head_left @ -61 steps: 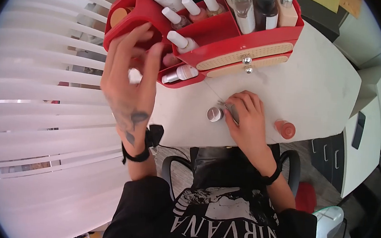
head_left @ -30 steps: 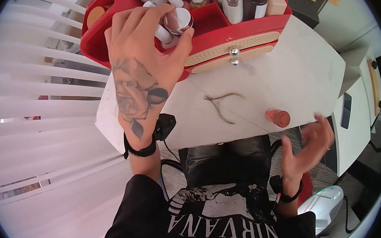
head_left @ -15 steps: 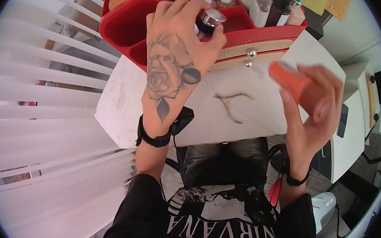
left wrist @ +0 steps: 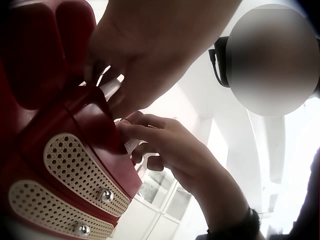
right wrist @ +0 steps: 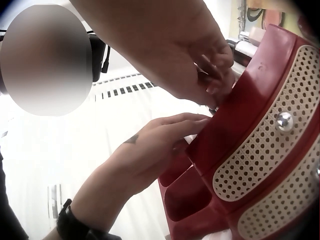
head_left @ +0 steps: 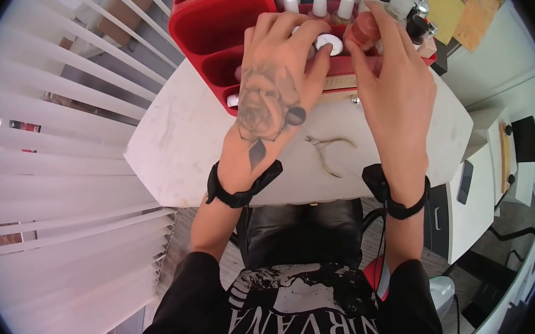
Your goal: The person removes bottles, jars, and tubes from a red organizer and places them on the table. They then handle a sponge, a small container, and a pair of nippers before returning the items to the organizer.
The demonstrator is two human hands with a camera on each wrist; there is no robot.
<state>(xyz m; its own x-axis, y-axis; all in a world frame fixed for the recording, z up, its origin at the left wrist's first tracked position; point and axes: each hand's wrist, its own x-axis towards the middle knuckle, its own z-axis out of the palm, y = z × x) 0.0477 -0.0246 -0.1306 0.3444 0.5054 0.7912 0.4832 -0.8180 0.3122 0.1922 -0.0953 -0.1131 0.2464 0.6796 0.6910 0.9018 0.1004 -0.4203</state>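
Note:
My left hand [head_left: 271,88], a rose tattoo on its back, reaches over the front compartments of a red cosmetics organizer [head_left: 193,33]. Between its thumb and index finger it pinches a small round jar [head_left: 329,43] with a shiny pale lid. Beside it, my right hand [head_left: 398,92] grips a coral-coloured bottle [head_left: 363,32] over the organizer's middle section. Both wrist views show the hands side by side above the organizer's front wall; the held things are mostly hidden there. Metal cuticle nippers [head_left: 332,152] lie on the white table [head_left: 181,134], below and between the hands.
White-capped nail polish bottles [head_left: 320,5] stand behind the left hand, and taller bottles [head_left: 399,5] behind the right. Two perforated drawers with round knobs [left wrist: 107,195] form the organizer's front. Window blinds [head_left: 89,170] run along the left; a phone [head_left: 465,182] lies on the side desk.
My right hand let go of the nippers, picked up the coral bottle from the table and carried it to the organizer. My left hand brought the jar over the organizer and moved right.

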